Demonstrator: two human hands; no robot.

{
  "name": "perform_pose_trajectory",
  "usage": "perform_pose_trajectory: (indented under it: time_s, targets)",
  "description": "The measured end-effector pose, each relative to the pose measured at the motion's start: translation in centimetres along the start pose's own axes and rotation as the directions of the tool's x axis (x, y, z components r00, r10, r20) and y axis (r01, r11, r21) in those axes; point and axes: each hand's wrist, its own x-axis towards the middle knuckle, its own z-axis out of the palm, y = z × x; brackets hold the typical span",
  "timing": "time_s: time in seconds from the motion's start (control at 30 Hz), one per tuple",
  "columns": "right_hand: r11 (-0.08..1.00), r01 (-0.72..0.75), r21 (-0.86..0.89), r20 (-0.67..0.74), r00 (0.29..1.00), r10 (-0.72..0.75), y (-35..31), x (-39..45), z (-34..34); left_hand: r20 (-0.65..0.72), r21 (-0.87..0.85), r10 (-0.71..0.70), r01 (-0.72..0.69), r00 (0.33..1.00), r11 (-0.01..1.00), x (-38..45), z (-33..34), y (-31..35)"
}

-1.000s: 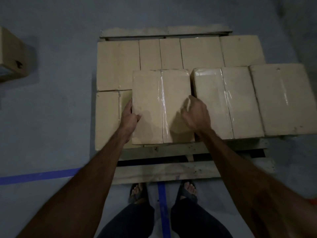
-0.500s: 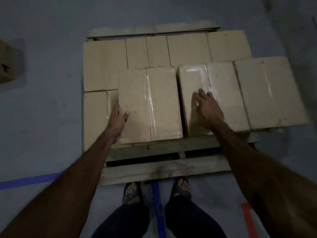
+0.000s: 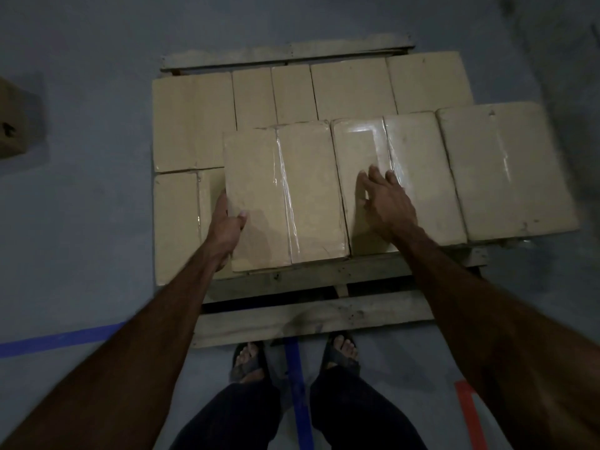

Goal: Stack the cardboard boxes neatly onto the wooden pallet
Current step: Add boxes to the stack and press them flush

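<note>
Two hands on the upper boxes atop the wooden pallet (image 3: 311, 319).
Left hand (image 3: 225, 227) grips the taped cardboard box (image 3: 285, 196) by its left edge; right hand (image 3: 388, 203) lies flat, fingers straight, on the neighbouring box (image 3: 418, 177).

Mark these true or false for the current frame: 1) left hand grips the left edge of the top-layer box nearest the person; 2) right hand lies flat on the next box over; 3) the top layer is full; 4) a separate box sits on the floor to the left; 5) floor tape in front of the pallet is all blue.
1. True. The left hand holds the left edge of the taped tan cardboard box, thumb on top.
2. True. The right hand lies open on the neighbouring taped tan box.
3. False. Lower-layer boxes are uncovered at the left and back.
4. True. A brown cardboard box sits apart on the grey floor.
5. False. There is blue tape and red tape.
</note>
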Motion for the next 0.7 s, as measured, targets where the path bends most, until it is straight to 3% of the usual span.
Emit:
perform_pose_trajectory:
  time_s: [0.3,0.43,0.6,0.7]
  targets:
    - [0.995,0.093,0.033,0.081,0.992,-0.095,0.2,-3.3,0.3,0.057,0.093,0.003,-0.008,0.998,0.996,-0.1,-1.3,1.2]
    - [0.990,0.137,-0.025,0.077,0.988,-0.135,0.6,-5.8,1.3,0.098,0.227,-0.014,-0.009,0.995,0.974,0.7,-2.3,2.5]
    - [0.982,0.173,-0.069,0.077,0.983,-0.168,1.1,-7.5,2.6,0.076,0.449,0.067,-0.094,0.995,0.888,2.2,-1.9,5.4]
    - [0.979,0.182,-0.087,0.041,0.983,-0.179,1.2,-8.4,3.8,0.083,0.599,0.169,-0.185,0.982,0.779,4.2,-1.2,7.3]
